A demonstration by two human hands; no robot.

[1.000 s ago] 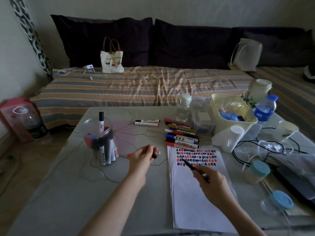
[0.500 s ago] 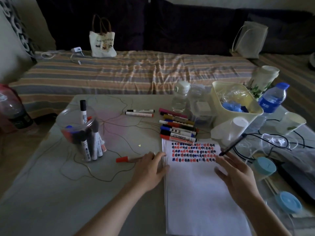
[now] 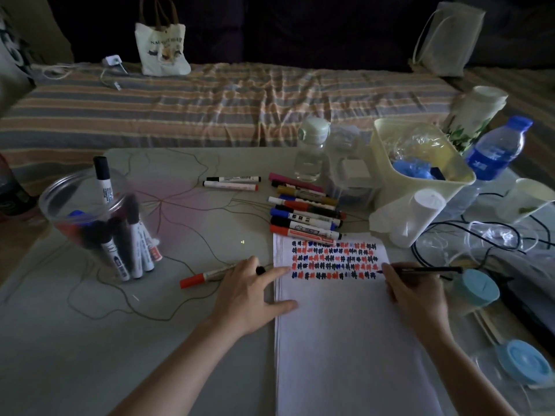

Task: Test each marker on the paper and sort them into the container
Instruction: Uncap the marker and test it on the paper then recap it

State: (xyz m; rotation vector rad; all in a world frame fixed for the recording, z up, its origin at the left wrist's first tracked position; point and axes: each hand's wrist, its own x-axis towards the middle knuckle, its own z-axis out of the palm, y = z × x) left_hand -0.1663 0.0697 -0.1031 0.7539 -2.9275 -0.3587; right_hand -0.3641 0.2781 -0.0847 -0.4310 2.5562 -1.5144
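The white paper (image 3: 345,340) lies in front of me, with rows of red, blue and black test marks across its top. My right hand (image 3: 416,295) grips a thin black marker (image 3: 420,269) whose tip touches the paper at the right end of the lowest row. My left hand (image 3: 250,292) presses flat on the paper's left edge with straight fingers. A small black cap (image 3: 260,270) shows by its index finger. A red-capped marker (image 3: 204,277) lies partly under that hand. The clear container (image 3: 84,202) at the left holds several markers. Several loose markers (image 3: 303,214) lie above the paper.
Two more markers (image 3: 231,182) lie at mid-table. A cream bin (image 3: 420,187), a water bottle (image 3: 495,151), a small clear bottle (image 3: 310,151), cups and black cables (image 3: 480,235) crowd the right side. Blue-lidded jars (image 3: 476,288) stand close to my right hand. A striped bed lies beyond the table.
My right hand swung the black marker round and set its tip on the paper. My left hand slid right onto the paper's edge. The view tilted further down.
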